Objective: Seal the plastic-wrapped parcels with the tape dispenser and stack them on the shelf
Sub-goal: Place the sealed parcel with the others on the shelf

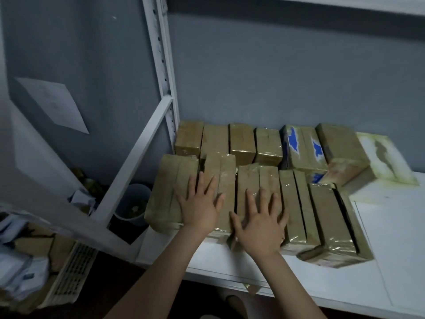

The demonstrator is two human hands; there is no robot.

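Note:
Several brown parcels wrapped in shiny plastic lie in two rows on the white shelf [379, 261]. My left hand [199, 204] lies flat with spread fingers on a front-row parcel [224, 178]. My right hand [261, 223] lies flat on the neighbouring parcel [249, 180]. Further parcels [331, 222] sit to the right of my hands. The back row [242, 141] stands against the grey wall and includes a parcel with blue patches [303, 148]. No tape dispenser is in view.
A white metal shelf post [164, 72] and a diagonal brace [135, 155] stand at the left. Below them sit a bucket [133, 203] and a white slatted crate [71, 270] with papers. A stained pale sheet [386, 157] lies at the shelf's back right.

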